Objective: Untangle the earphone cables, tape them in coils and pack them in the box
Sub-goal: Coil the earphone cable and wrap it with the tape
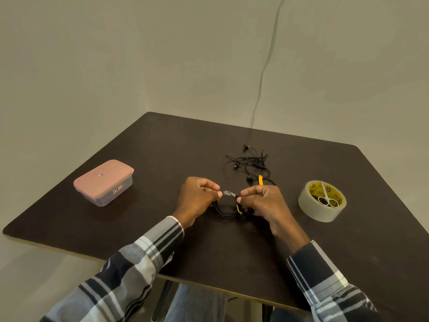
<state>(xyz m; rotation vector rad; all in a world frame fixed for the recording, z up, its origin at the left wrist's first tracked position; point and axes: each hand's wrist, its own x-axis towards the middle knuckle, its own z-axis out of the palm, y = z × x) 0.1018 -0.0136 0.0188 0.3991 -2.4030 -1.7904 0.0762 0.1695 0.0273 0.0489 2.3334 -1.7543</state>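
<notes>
Both hands up over the table (pixel 325 263), mid-taping one coil. L hand (pixel 197 201) pinches the coiled black earphone cable (pixel 224 211) on its left side, R hand (pixel 262 201) pinches the right, fingers curled tight; strip of tape (pixel 229 194) sits stretched betw. the two sets of fingertips, prob. so it can be pressed round the coil w/o loops springing open. 2nd earphone cable (pixel 250 163) lies loose and tangled just beyond the hands, not done yet. Tape roll (pixel 321 201) w/ scissors (pixel 326 198) lying across its core sits near R hand, handy for the next cut. Box (pixel 104 182), lid on, is well apart to the left; packing comes last.
</notes>
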